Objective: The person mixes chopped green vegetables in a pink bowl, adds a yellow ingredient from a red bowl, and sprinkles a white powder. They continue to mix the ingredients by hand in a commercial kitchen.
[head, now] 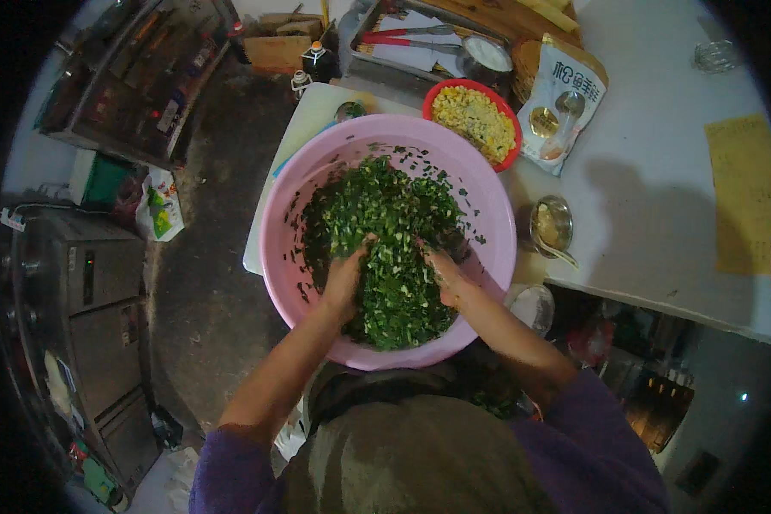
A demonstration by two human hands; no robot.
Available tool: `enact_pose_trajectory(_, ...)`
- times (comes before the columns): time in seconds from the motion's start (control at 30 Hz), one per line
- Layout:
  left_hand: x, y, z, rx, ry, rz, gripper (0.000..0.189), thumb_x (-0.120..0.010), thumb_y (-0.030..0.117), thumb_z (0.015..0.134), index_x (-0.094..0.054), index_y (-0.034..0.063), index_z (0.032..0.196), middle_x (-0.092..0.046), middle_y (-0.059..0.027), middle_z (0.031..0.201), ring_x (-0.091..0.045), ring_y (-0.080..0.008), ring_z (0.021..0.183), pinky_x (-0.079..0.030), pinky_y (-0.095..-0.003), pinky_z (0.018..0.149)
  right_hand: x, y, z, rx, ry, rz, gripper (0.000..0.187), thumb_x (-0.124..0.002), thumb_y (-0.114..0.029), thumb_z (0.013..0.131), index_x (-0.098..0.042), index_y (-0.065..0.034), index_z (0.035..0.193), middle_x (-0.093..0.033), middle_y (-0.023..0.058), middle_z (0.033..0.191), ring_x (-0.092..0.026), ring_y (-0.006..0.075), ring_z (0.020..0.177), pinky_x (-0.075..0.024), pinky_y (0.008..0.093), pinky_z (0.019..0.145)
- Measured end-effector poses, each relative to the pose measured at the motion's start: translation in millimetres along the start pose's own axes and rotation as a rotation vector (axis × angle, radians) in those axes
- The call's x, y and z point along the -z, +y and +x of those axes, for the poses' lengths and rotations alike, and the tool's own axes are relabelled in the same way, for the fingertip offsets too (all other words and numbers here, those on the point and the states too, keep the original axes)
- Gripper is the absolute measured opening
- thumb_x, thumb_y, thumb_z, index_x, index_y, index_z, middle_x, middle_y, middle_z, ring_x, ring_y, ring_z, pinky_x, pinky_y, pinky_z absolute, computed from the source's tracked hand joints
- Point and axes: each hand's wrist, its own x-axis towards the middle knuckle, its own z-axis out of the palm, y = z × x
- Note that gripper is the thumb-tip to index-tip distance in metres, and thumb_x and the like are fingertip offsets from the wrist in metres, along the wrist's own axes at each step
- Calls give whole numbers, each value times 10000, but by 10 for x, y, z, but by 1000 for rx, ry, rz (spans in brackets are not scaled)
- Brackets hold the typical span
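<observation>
A large pink plastic basin (pixel 496 254) holds a deep heap of finely chopped greens (pixel 395 283), probably chives, with bits stuck to its inner wall. Both hands are sunk in the heap, palms facing each other. My left hand (pixel 347 273) is on the left side, its thumb tip showing and its other fingers buried. On the right side, my right hand (pixel 444 273) has its fingers mostly covered by the greens. Between them the greens are gathered in a mound that both hands cup.
Behind the basin stand a red bowl of yellow crumbled food (pixel 472 119) and a printed pouch (pixel 562 106). A small metal bowl with a spoon (pixel 551 225) is at right. Under the basin lies a white cutting board (pixel 308 119). A metal tray (pixel 366 61) holds red-handled tongs (pixel 411 37).
</observation>
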Motion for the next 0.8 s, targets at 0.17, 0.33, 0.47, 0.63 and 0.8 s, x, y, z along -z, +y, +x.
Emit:
enact_pose_trajectory(0.17,273,114,-14,-350,-10,694,195,-575,114,833,-600,-19,973,-593,-52,755,-525,-134,660,-426,-302,566,-318,-564,-650,-2,121,-134,539,-553,-364,931,-390,-147,1397,-545,88,1272,-555,145,1073,-436,261,910)
enact_pose_trajectory(0.33,505,111,-173,-192,-129,252,308,-520,303,927,-600,54,1089,-627,-52,854,-566,-158,717,-469,-334,626,-665,-1081,-1094,-49,192,-271,390,-507,-250,950,-480,-120,1317,-572,44,1226,-556,142,1075,-472,303,904)
enact_pose_trajectory(0.47,271,-97,-183,135,-174,-68,546,-476,500,922,-479,102,1296,-563,-96,1192,-539,-252,1061,-461,-419,902,-790,-680,-847,-155,176,52,415,-506,-335,942,-497,-139,1308,-530,47,1278,-535,187,1110,-450,350,930)
enact_pose_trajectory(0.63,113,-110,-177,11,-106,110,434,-492,353,932,-479,89,1276,-546,-151,1233,-611,-295,982,-500,-464,860,-904,-752,-867,-110,429,-43,637,-608,-366,896,-342,-62,1388,-511,90,1282,-512,197,1130,-398,326,944)
enact_pose_trajectory(0.8,133,327,-72,-685,-152,801,267,-599,22,783,-610,-17,1047,-664,-152,964,-627,-244,841,-494,-359,760,-808,-1419,-799,416,43,-574,503,-637,-265,867,-462,-42,1282,-609,81,1103,-580,164,896,-457,310,800)
